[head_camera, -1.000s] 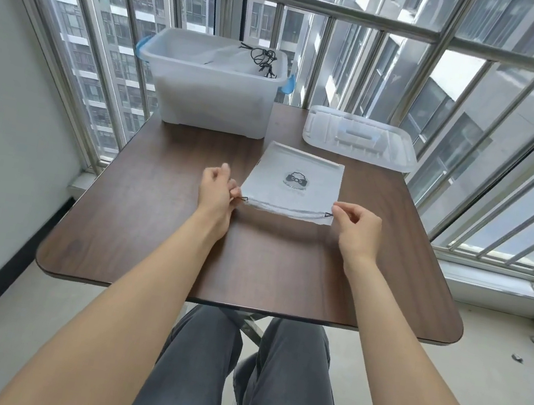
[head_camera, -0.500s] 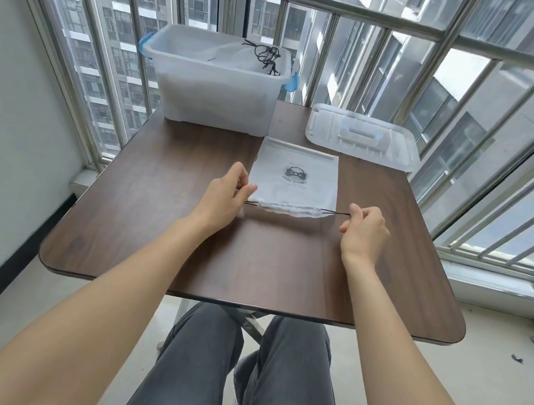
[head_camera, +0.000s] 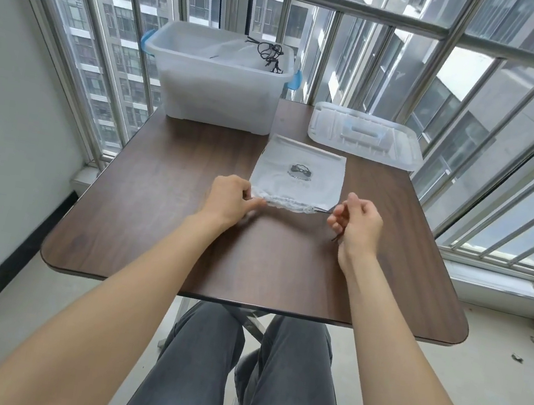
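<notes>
While the left hand [head_camera: 228, 198] pinches the gathered mouth of the white drawstring pouch [head_camera: 298, 179] lying flat on the table [head_camera: 152, 220], the right hand [head_camera: 357, 226] grips its black cord [head_camera: 322, 210]; cinching seems underway, so next pull rightward.

pouch [head_camera: 295, 186] lettering unreadably small, cord [head_camera: 321, 210] partly hidden inside right fingers [head_camera: 336, 222]

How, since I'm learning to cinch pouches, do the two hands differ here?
The left hand grips the gathered mouth of the white pouch; the right hand pinches the black drawstring. The left hand touches the fabric; the right hand sits off the pouch's corner, clear of it. Both are curled at the pouch's near edge.
</notes>
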`<state>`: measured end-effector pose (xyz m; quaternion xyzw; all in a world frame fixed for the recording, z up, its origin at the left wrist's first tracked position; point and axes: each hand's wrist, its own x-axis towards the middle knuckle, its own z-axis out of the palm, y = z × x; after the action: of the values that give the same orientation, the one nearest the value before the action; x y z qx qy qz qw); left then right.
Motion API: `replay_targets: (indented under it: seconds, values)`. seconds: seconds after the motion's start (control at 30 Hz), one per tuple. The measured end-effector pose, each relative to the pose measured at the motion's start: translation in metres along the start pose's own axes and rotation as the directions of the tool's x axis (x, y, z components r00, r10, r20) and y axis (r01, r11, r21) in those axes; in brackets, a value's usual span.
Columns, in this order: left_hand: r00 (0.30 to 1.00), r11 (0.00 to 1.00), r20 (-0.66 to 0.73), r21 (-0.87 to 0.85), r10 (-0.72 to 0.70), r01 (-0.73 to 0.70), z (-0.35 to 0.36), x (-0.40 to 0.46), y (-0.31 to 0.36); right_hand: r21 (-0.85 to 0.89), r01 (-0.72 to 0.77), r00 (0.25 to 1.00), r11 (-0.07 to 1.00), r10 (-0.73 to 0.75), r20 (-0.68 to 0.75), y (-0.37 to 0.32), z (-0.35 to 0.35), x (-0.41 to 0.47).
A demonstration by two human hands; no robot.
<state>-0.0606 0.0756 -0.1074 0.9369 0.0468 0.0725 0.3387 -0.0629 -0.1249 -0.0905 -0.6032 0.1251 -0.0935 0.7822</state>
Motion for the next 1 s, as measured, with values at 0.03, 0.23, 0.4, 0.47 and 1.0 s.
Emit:
replay_targets:
  seconds: [0.03, 0.23, 0.4, 0.47, 1.0]
  values:
    - [0.999, 0.998, -0.027, 0.041, -0.042, 0.043, -0.001, 0.000, 0.004, -0.175, 0.090, 0.994, 0.981, -0.079, 0.071, 0.000, 0.000, -0.001]
    - [0.996, 0.989, -0.068, 0.133, -0.060, 0.069, -0.003, 0.002, 0.016, -0.761, 0.478, 0.878, 0.438, -0.257, 0.403, -0.002, 0.002, -0.002]
    - [0.999, 0.998, -0.042, 0.042, -0.034, 0.036, -0.002, -0.001, 0.011, -0.837, 0.510, 0.850, 0.197, -0.263, 0.456, -0.005, -0.003, 0.003]
    - [0.999, 0.999, -0.019, 0.024, -0.027, 0.027, -0.003, 0.000, 0.011, -0.861, 0.475, 0.866, 0.182, -0.269, 0.421, -0.007, -0.003, 0.002]
    - [0.971, 0.977, -0.108, -0.016, -0.215, 0.214, -0.014, 0.007, 0.008, -0.902, 0.384, 0.888, 0.195, -0.346, 0.303, -0.001, -0.005, -0.002]
